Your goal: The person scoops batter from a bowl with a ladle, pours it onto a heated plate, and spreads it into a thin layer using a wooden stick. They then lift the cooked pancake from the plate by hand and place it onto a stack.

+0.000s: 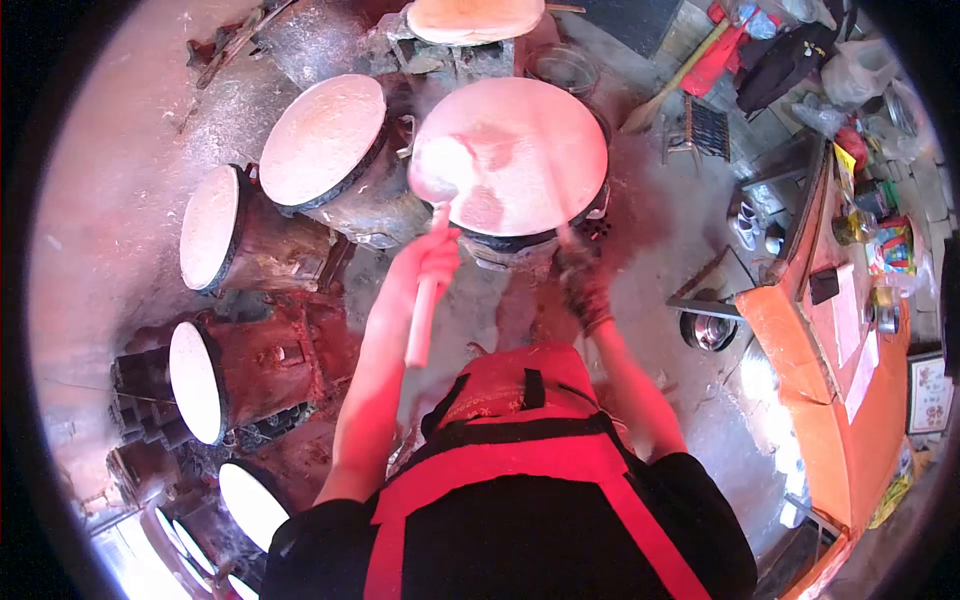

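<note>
A long-handled ladle (440, 215) is held in the left hand (428, 258), whose grip is closed around the pale wooden shaft just below the bowl end; the rest of the shaft hangs down toward six o'clock. The ladle is judged light and stiff, its smooth round handle liable to turn slippery where batter runs, so a hold near the bowl gives the surest control. Its bowl rests at nine o'clock on the round griddle (510, 155), a flat disc coated with a thin, wet, pale film that is judged soft and easily torn. The right hand (583, 285), in a dark, soiled glove, is seen at five o'clock of the griddle, just below its rim; whether its grip is closed on anything cannot be told, since motion blur hides the fingers. Further round griddles (322, 140) with the same pale surface are ranged on dark drum-like stoves from ten o'clock down to seven o'clock. An orange desk (800, 330) with small clutter stands at three o'clock.
</note>
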